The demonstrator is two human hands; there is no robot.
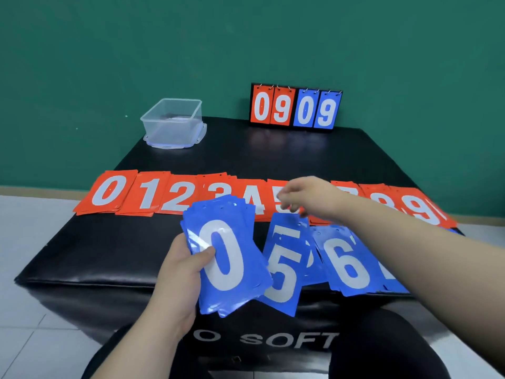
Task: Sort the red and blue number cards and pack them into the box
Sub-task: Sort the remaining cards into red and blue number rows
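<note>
Step, by the look of it: gathering by colour. Left hand grips blue stack, 0 on top, over counter front. Right hand fingers curled at top edge of blue 5 card; pinching or only touching, cannot tell. Red row lies behind; box far left. Next: lift 5, square onto stack.

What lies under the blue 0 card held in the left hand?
Under the blue 0 card is a stack of more blue cards, gripped by the left hand. Only their fanned edges show; their numbers are covered.
</note>
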